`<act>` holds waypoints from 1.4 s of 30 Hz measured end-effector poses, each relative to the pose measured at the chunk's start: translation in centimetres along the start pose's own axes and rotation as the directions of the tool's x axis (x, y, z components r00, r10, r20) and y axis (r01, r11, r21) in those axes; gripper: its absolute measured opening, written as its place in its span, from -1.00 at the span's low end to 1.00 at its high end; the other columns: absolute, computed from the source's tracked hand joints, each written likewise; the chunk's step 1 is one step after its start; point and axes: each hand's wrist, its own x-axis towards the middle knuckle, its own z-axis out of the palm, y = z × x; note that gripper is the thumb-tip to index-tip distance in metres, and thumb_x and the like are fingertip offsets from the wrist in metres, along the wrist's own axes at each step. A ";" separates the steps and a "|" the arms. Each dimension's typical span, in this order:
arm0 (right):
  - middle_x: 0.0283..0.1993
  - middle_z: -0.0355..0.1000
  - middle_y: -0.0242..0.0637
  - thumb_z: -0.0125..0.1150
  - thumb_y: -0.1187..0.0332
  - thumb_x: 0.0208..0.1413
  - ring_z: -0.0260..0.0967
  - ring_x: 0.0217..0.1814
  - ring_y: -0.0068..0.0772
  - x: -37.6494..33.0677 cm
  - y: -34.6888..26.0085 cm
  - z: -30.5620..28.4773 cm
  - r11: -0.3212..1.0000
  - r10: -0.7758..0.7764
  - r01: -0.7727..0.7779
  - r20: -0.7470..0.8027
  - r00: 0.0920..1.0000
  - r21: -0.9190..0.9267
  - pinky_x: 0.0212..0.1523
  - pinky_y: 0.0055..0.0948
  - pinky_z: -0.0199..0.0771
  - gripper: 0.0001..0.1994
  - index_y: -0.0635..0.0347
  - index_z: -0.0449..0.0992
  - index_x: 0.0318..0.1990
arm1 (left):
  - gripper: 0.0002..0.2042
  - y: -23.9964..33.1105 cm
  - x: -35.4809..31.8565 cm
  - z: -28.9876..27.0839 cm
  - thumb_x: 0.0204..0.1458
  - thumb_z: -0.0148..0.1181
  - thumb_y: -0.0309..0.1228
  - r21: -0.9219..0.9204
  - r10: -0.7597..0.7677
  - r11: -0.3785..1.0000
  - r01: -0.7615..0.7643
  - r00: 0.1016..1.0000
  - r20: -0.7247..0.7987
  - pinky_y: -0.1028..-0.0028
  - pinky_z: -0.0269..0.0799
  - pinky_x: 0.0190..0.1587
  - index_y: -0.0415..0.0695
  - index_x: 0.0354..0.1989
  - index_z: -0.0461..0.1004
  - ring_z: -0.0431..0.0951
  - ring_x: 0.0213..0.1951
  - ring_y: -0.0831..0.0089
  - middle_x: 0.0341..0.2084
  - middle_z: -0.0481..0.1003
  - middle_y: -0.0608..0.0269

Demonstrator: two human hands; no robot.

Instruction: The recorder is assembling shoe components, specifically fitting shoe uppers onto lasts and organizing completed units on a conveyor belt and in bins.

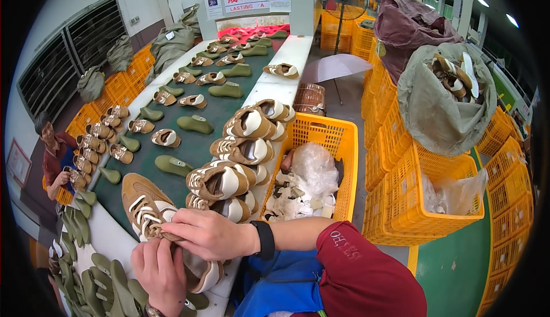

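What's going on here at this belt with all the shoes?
A person holds a tan shoe upper at the belt's near edge, the right hand and left hand both gripping its laced front. More uppers are stacked along the belt's right side, and green lasts and uppers lie down the belt. A co-worker stands on the far left side. A yellow crate of plastic wrap sits to the right.
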 end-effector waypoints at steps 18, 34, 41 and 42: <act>-0.33 0.29 -0.19 0.19 0.51 -0.13 0.33 -0.37 -0.24 -0.5 0.9 0.8 0.998 0.056 -0.058 -0.060 0.997 -0.020 -0.39 -0.42 0.39 -0.74 0.28 0.39 -0.20 | -0.76 -2.2 0.3 2.9 -0.27 0.17 -0.63 -0.120 -0.027 0.993 0.007 0.986 -0.163 0.35 0.27 -0.35 -0.26 -0.34 0.40 0.34 -0.40 0.18 -0.45 0.37 0.11; -0.36 0.31 -0.16 0.06 0.49 0.00 0.31 -0.34 -0.12 -0.8 3.0 2.0 0.918 0.251 -0.264 0.081 0.965 0.296 -0.30 -0.35 0.34 -0.82 0.25 0.38 -0.20 | -0.81 -4.1 -2.3 1.6 -0.40 0.16 -0.57 -0.636 0.043 0.771 -0.038 0.999 -0.007 0.36 0.14 -0.39 -0.22 -0.58 0.26 0.25 -0.42 0.21 -0.48 0.35 0.13; -0.30 0.33 -0.16 0.16 0.57 -0.12 0.33 -0.37 -0.22 0.6 4.3 0.9 0.976 0.199 -0.210 0.146 0.969 0.063 -0.38 -0.42 0.36 -0.70 0.25 0.40 -0.15 | -0.58 -5.4 -1.7 2.7 -0.30 0.20 -0.54 -0.278 -0.362 0.900 0.336 0.931 -0.048 0.24 0.33 -0.19 -0.19 -0.17 0.28 0.41 -0.27 0.04 -0.43 0.40 0.09; -0.29 0.32 -0.16 0.17 0.57 -0.13 0.32 -0.38 -0.22 0.6 4.2 1.4 0.975 0.186 -0.202 0.162 0.969 0.093 -0.38 -0.43 0.36 -0.68 0.25 0.40 -0.13 | -0.61 -5.7 -2.5 2.8 -0.28 0.17 -0.57 -0.315 -0.398 0.868 0.383 0.917 0.018 0.35 0.36 -0.32 -0.19 -0.17 0.29 0.43 -0.39 0.17 -0.50 0.40 0.14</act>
